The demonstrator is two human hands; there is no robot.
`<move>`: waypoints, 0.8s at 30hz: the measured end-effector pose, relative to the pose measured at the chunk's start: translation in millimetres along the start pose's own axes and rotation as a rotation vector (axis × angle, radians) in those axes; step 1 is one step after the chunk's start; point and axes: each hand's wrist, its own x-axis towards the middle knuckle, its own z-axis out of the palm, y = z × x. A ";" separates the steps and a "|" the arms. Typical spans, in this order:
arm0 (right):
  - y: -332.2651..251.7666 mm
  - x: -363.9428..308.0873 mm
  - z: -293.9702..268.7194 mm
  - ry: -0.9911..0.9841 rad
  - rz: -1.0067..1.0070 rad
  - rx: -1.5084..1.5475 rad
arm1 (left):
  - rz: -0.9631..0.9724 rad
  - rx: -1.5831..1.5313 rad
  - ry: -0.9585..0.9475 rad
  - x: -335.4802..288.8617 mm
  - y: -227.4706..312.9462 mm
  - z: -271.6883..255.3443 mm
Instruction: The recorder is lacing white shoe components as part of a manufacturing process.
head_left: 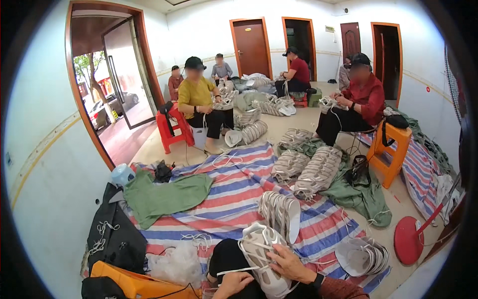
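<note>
A beige-and-white shoe upper (259, 249) with white laces stands over my lap, its toe end toward me. My right hand (291, 264) grips its right side, fingers bent over the lacing area. My left hand (234, 285) is low beside the upper's left edge, fingers drawn together at a white shoelace (239, 270) that runs out leftward from the upper. How its fingertips meet the lace is partly hidden. Just beyond, a row of nested laced uppers (280, 214) rests on the striped sheet.
A red, white and blue striped sheet (239, 192) covers the floor. More stacked uppers (318, 172) lie ahead, others (363, 255) at right. A clear plastic bag (177, 264) and orange stool (134, 281) are at left, a red round stand base (408, 240) at right. Several people sit working farther off.
</note>
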 end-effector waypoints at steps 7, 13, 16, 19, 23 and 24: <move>11.6 18.3 -6.7 0.113 -0.043 0.085 | -0.037 -0.002 -0.045 6.3 1.2 -2.9; 14.0 27.6 -21.5 -0.103 -0.002 0.218 | -0.051 -0.003 -0.069 7.3 -5.3 1.8; 21.3 45.4 -41.6 -0.035 -0.014 0.241 | 0.018 0.022 -0.042 11.8 -8.4 1.4; 50.0 87.3 -75.6 0.280 0.074 -0.039 | 0.126 0.054 0.015 8.3 -8.4 1.1; 53.8 115.0 -103.7 0.522 0.217 -0.240 | 0.060 -0.003 -0.011 4.4 -5.6 1.2; 45.8 115.3 -104.3 0.539 0.209 -0.203 | 0.050 -0.004 -0.010 5.0 -4.4 1.4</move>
